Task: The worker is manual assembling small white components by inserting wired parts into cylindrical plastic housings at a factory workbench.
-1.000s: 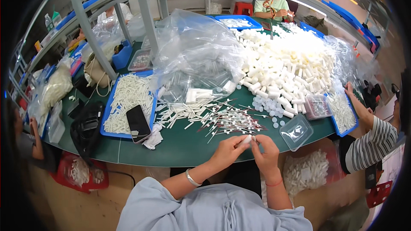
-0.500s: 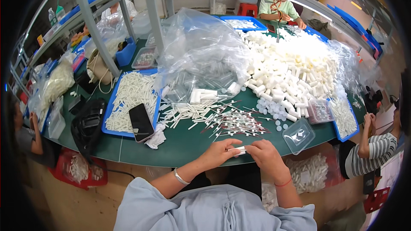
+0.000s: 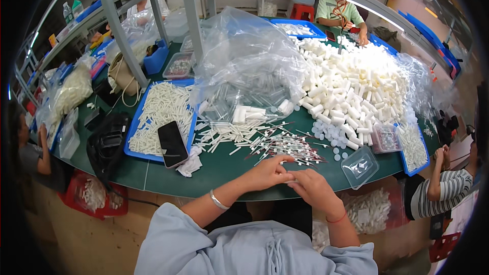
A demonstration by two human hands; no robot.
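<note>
My left hand [image 3: 268, 174] and my right hand [image 3: 310, 186] meet at the near edge of the green table. Between them they pinch a small white tube [image 3: 292, 181], mostly covered by my fingers. Just beyond my hands lies a heap of thin dark-red sticks with white pieces on them [image 3: 295, 148]. To its left, thin white tubes [image 3: 224, 133] are scattered on the tabletop. Round translucent caps [image 3: 326, 132] lie to the right of the sticks.
A blue tray [image 3: 131, 137] of thin white tubes has a phone [image 3: 172, 144] on its edge. Beyond stand a big clear bag [image 3: 249, 56] and a pile of thick white cylinders [image 3: 351, 86]. A clear plastic lid [image 3: 360, 167] lies at right. Other people sit around.
My fingers have closed further over the white tube, which showed more plainly before. The whole view has shifted slightly.
</note>
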